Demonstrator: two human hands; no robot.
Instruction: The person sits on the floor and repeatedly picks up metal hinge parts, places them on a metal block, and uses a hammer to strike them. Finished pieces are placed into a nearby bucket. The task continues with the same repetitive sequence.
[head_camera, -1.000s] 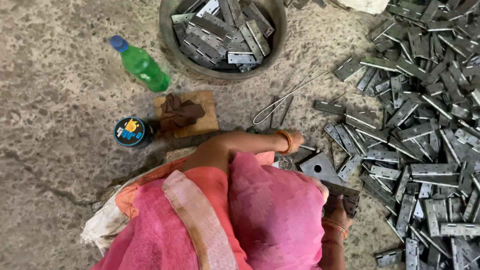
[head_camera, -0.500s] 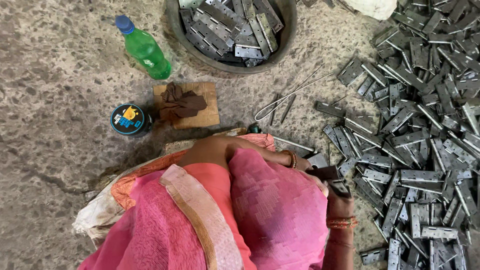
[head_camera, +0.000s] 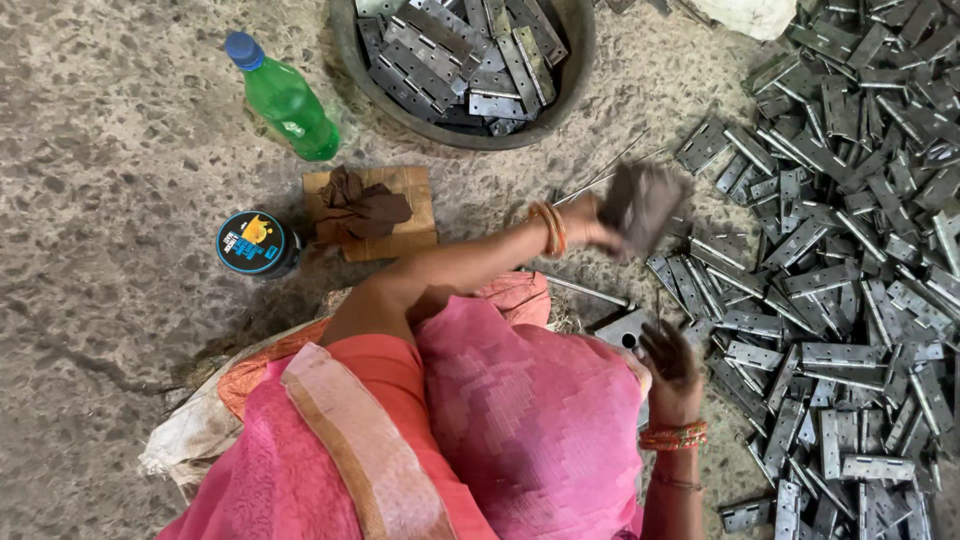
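Note:
My left hand (head_camera: 590, 222) reaches across my lap and grips a grey metal hinge (head_camera: 645, 203), blurred and lifted above the floor at the edge of the hinge pile (head_camera: 850, 300). My right hand (head_camera: 668, 362) is lower, by my knee, with its fingers pinched on a thin metal pin (head_camera: 657, 305) that stands over a small metal block (head_camera: 620, 328). Orange bangles are on both wrists. My pink garment hides most of my lap.
A round metal basin (head_camera: 560, 85) full of hinges stands at the top. A green plastic bottle (head_camera: 285, 100), a small round tin (head_camera: 252, 243) and a wooden board with a brown rag (head_camera: 365, 212) lie to the left. Long metal rods (head_camera: 585, 290) lie on the stone floor.
My left arm has swung out from my lap toward the pile and now holds a hinge up. My right hand has stayed by the metal block.

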